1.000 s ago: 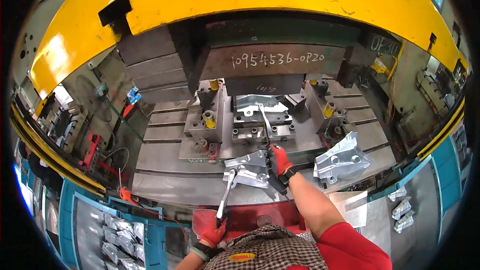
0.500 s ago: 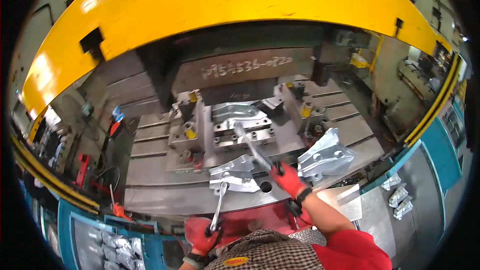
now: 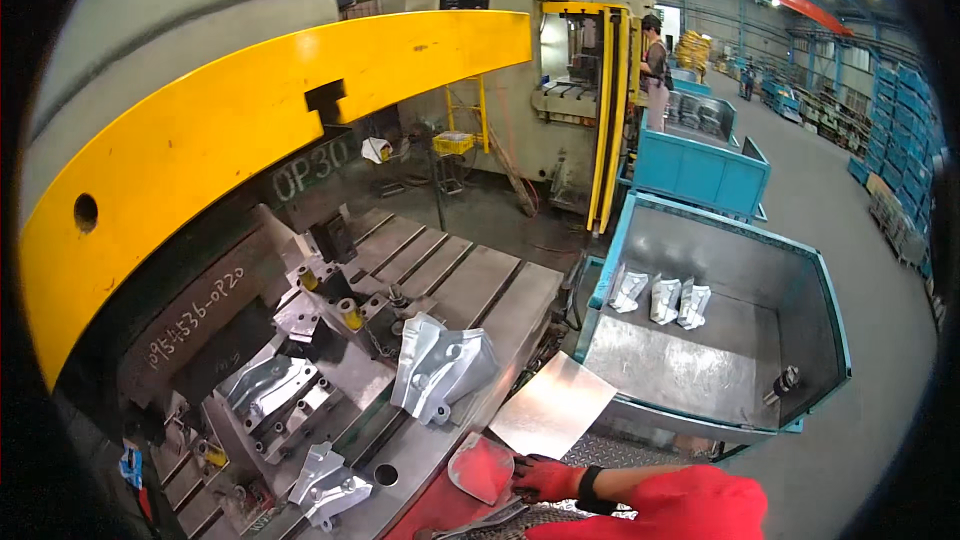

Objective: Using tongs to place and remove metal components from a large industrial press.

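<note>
My right hand (image 3: 545,478), in a red glove with black fingertips, is low in the middle, beside a scuffed red rounded pad (image 3: 482,470). Its fingers look curled, but what they hold is hidden. Just below it, a grey metal hand tool (image 3: 490,520) reaches to the lower edge; I cannot tell if it touches the hand. My left hand is out of view. One formed metal bracket (image 3: 330,485) lies at the front of the press bed (image 3: 465,340), a larger formed bracket (image 3: 445,370) lies to its right, and another formed part (image 3: 268,382) sits in the die.
A yellow beam (image 3: 200,130) crosses above the die. To the right, a teal-edged metal bin (image 3: 690,380) holds several formed parts, with a flat metal sheet (image 3: 555,408) before it. Farther off, a person (image 3: 655,65) stands near another teal bin (image 3: 690,170).
My view has swung right, bringing the bin and aisle in. My right hand and its bar-like tool have left the die. My left hand with its hand tool has gone out of view.
</note>
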Available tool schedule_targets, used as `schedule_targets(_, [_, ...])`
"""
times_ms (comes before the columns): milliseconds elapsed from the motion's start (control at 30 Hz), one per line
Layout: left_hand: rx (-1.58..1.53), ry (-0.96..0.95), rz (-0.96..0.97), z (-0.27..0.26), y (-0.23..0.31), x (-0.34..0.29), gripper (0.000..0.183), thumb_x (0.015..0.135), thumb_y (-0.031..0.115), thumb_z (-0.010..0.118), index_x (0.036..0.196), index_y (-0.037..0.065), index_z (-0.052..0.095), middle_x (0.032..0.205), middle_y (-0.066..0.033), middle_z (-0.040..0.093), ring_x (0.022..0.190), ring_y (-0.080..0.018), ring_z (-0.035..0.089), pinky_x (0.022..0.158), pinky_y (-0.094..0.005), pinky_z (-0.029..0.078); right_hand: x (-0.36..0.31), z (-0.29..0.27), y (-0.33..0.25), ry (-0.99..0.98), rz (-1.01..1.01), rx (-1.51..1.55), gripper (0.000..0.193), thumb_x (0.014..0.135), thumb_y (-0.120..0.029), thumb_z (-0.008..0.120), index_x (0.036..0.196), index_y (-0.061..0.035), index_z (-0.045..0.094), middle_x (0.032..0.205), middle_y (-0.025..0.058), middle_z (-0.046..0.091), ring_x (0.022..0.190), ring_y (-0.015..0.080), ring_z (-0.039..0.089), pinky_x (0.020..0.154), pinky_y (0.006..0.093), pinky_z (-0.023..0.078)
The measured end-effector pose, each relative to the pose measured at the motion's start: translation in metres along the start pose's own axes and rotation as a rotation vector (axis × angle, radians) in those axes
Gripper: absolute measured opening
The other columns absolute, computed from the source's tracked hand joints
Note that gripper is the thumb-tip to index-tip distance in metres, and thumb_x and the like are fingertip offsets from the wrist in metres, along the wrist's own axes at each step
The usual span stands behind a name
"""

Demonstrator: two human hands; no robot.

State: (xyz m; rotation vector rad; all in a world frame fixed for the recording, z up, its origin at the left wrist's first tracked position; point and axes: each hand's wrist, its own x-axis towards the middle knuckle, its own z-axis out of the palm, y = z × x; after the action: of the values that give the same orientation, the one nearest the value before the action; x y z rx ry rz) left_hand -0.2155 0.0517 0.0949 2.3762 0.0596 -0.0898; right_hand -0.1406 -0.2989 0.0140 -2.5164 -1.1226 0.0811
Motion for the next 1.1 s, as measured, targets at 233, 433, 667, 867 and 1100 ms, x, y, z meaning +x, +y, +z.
schedule_targets(233, [0.061,-0.031,-0.022,0.002,-0.002,0.006,0.021,0.069,0.028,0.064,0.082,0.012,0.06,0.079,-0.011,0.056,0.077,-0.0323,0.053,0.069,-0.0428,0.04,0.024,-0.003,0.002,-0.172,0.08,0.107,0.041,0.073,-0.024,0.06,0.112,-0.0133,0.055,0.106,0.0158,0.059,0.096,0.0336,0.057,0.084,0.0428,0.045])
schedule_targets(433, [0.098,-0.042,-0.065,0.005,-0.008,0.006,0.024,0.07,0.029,0.062,0.087,0.012,0.061,0.084,-0.0121,0.058,0.082,-0.0336,0.053,0.073,-0.0437,0.041,0.034,-0.025,-0.007,-0.154,0.054,0.118,0.046,0.069,-0.022,0.062,0.114,-0.0129,0.054,0.113,0.0158,0.056,0.1,0.0346,0.056,0.085,0.043,0.045])
schedule_targets(667, [0.12,0.017,-0.123,0.004,-0.049,-0.037,0.028,0.071,0.03,0.06,0.092,0.012,0.061,0.091,-0.0133,0.059,0.089,-0.0352,0.054,0.077,-0.0448,0.041,0.035,0.025,0.014,-0.216,0.075,0.127,0.04,0.075,-0.031,0.057,0.111,-0.0127,0.056,0.114,0.0145,0.056,0.105,0.0328,0.053,0.089,0.0415,0.043])
schedule_targets(867, [0.179,0.105,-0.054,0.026,-0.117,-0.128,0.032,0.071,0.031,0.059,0.097,0.012,0.061,0.097,-0.0144,0.061,0.094,-0.0365,0.054,0.081,-0.0458,0.042,0.034,-0.005,0.005,-0.057,-0.049,0.138,0.045,0.079,-0.033,0.052,0.119,-0.0136,0.05,0.125,0.0139,0.049,0.117,0.0324,0.044,0.099,0.0411,0.034])
schedule_targets(1100, [0.275,-0.018,-0.233,0.037,-0.125,-0.159,0.035,0.074,0.035,0.059,0.101,0.013,0.063,0.098,-0.0123,0.063,0.097,-0.0331,0.057,0.083,-0.0413,0.044,0.037,0.006,0.013,-0.203,-0.008,0.069,0.032,0.073,-0.036,0.057,0.1,-0.0177,0.061,0.114,0.0101,0.057,0.11,0.0299,0.05,0.094,0.0431,0.037])
